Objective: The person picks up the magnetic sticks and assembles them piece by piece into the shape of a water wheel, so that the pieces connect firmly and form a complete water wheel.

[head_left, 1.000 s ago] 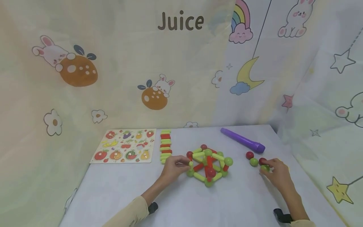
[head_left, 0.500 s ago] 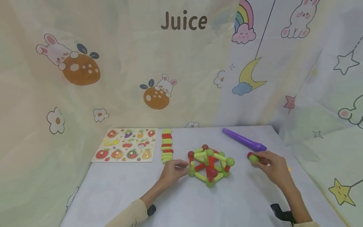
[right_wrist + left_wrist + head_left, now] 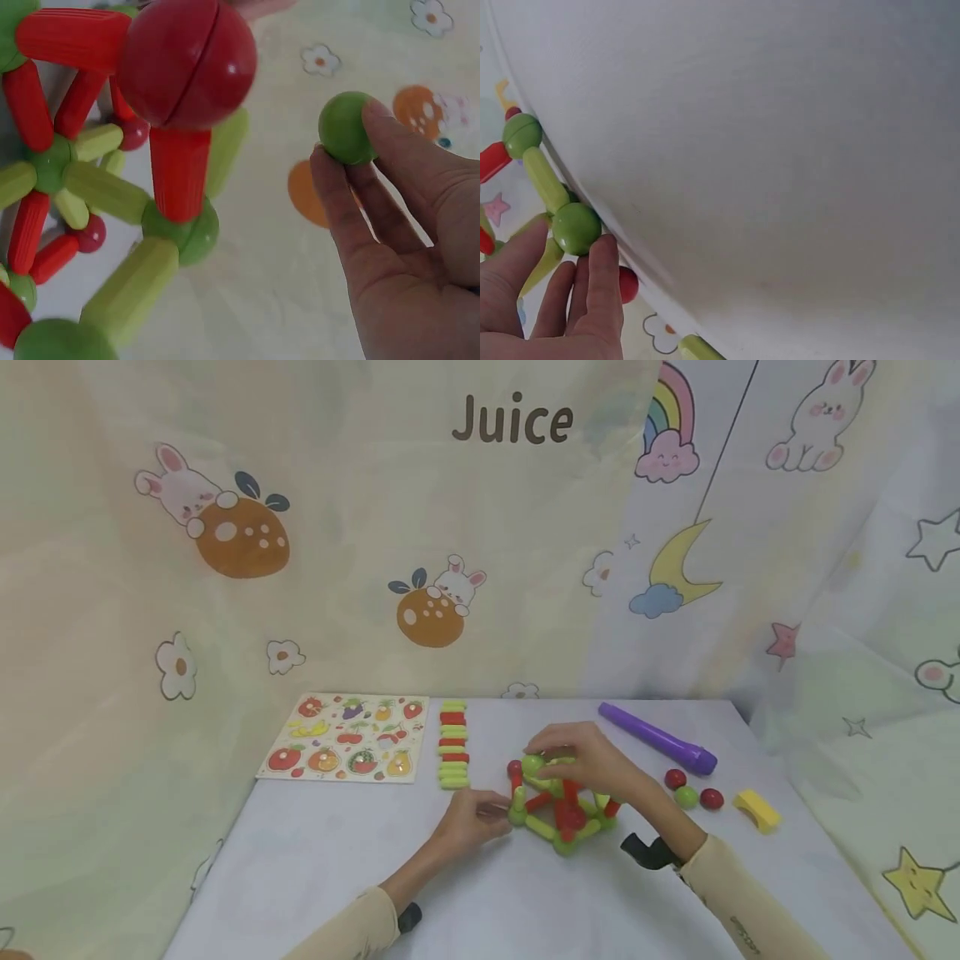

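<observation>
A toy structure of red and green balls joined by red and yellow-green sticks (image 3: 573,817) stands on the white table. My left hand (image 3: 467,823) pinches a green corner ball (image 3: 577,229) of it between thumb and fingers. From that corner a short yellow-green stick (image 3: 520,798) points up. Over the structure's left part, my right hand (image 3: 585,753) holds a loose green ball (image 3: 343,127) at its fingertips. The right wrist view shows this ball apart from the nearby sticks. My right hand and forearm hide the structure's back right in the head view.
Several loose sticks (image 3: 453,743) lie in a column behind my left hand, beside a fruit puzzle board (image 3: 341,737). At the right are a purple microphone-shaped toy (image 3: 658,739), two red balls (image 3: 712,798), a green ball (image 3: 686,797) and a yellow block (image 3: 757,811).
My right hand has moved left from the loose balls to above the structure, carrying a green ball. The yellow block is now uncovered. My left hand stays at the structure's left corner.
</observation>
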{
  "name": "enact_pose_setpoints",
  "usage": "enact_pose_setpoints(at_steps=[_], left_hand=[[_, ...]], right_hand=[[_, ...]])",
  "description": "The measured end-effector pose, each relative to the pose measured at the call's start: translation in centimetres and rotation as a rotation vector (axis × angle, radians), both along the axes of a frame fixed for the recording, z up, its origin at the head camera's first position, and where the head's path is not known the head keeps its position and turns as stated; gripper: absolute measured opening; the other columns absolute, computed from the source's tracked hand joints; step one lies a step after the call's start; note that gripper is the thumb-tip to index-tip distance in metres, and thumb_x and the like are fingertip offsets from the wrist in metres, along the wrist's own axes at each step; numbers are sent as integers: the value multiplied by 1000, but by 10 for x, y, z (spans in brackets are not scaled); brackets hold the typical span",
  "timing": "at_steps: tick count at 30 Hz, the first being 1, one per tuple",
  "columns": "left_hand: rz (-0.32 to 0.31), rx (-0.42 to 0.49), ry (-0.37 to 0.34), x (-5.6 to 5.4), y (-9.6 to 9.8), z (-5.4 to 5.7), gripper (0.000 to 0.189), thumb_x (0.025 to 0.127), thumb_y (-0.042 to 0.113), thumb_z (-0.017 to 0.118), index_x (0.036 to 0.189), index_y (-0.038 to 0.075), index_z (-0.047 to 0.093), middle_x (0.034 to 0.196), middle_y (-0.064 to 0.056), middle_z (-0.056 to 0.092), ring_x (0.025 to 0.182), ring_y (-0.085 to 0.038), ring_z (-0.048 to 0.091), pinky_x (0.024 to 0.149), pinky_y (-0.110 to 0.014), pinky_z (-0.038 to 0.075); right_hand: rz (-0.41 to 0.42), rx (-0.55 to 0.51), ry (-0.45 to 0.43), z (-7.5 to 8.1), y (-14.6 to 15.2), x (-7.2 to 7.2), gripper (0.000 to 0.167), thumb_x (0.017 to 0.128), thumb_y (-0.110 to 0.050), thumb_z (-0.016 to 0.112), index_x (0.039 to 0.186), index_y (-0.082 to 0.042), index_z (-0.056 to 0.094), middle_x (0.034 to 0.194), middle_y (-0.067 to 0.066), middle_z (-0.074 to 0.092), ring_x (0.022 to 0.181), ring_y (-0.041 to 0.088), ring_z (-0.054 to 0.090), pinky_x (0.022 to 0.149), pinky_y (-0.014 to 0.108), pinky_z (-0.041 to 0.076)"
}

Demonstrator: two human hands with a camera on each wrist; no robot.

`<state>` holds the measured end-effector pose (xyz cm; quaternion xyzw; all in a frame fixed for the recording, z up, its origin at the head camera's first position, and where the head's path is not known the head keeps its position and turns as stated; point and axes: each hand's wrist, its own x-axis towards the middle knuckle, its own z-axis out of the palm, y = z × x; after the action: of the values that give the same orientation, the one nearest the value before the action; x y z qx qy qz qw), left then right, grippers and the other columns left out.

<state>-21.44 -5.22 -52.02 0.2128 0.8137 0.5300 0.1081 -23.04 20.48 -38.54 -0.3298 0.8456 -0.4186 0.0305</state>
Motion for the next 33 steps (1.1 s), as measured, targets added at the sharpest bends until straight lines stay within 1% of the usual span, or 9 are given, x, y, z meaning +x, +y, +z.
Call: enact_pose_setpoints(at_steps=[3, 5, 9, 12, 17, 21, 24, 29, 33], left_hand=[[-3, -6, -4, 1, -1, 1, 34, 92, 7, 84, 125, 7, 78, 119, -5, 80, 113, -23, 76, 93, -31, 63], [0, -12, -16, 2, 0, 1, 34, 92, 8, 85, 126, 8, 78, 120, -4, 80, 114, -23, 75, 94, -32, 62], [-6, -12, -17, 3, 1, 2, 35, 92, 7, 85, 126, 6, 78, 121, -7, 80, 114, -26, 75, 94, -34, 62], [-11, -2, -16, 3, 1, 2, 35, 91, 6, 85, 126, 5, 78, 121, -9, 79, 113, -27, 76, 94, -32, 62], [-10, -3, -18, 4, 1, 1, 36, 92, 7, 84, 127, 6, 78, 122, -8, 79, 111, -25, 77, 93, -31, 63], [-2, -10, -23, 4, 1, 0, 36, 93, 8, 84, 128, 7, 78, 122, -6, 80, 111, -24, 77, 93, -32, 63], [5, -16, -25, 5, 1, 0, 35, 93, 9, 84, 128, 8, 78, 121, -5, 80, 111, -24, 77, 93, -32, 63], [0, -7, -19, 6, 3, 1, 36, 93, 9, 85, 128, 6, 78, 122, -6, 79, 113, -26, 76, 93, -31, 63], [-5, -4, 2, 6, 6, 2, 36, 92, 9, 86, 127, 5, 77, 122, -7, 79, 112, -27, 76, 93, -31, 63]], right_hand=[[47, 6, -43, -5, -12, -10, 30, 90, -2, 85, 120, -3, 80, 116, 11, 79, 109, 30, 76, 96, 53, 61], [67, 14, -54, -9, -16, -13, 30, 90, -2, 86, 119, -4, 80, 116, 10, 79, 108, 29, 77, 96, 51, 62], [96, 70, 12, -16, -22, -18, 29, 89, -3, 88, 117, -7, 82, 115, 5, 80, 109, 26, 76, 97, 44, 62], [92, 126, 53, -20, -24, -21, 29, 88, -4, 88, 116, -10, 83, 113, 0, 81, 109, 22, 75, 98, 40, 61], [78, 182, 6, -25, -26, -23, 30, 89, 0, 86, 117, -10, 83, 114, 1, 81, 111, 23, 75, 99, 44, 61], [76, 232, -21, -25, -29, -21, 31, 90, 1, 85, 119, -9, 82, 117, 2, 80, 114, 26, 74, 101, 49, 60], [64, 264, -31, -23, -30, -21, 31, 90, 1, 85, 119, -10, 82, 117, 1, 80, 115, 25, 73, 103, 50, 59], [64, 265, -63, -23, -28, -22, 30, 89, 0, 86, 117, -11, 82, 114, 0, 80, 113, 24, 73, 102, 52, 59], [81, 246, -74, -23, -26, -22, 30, 88, 1, 87, 114, -12, 82, 111, -2, 80, 109, 21, 72, 102, 49, 59]])
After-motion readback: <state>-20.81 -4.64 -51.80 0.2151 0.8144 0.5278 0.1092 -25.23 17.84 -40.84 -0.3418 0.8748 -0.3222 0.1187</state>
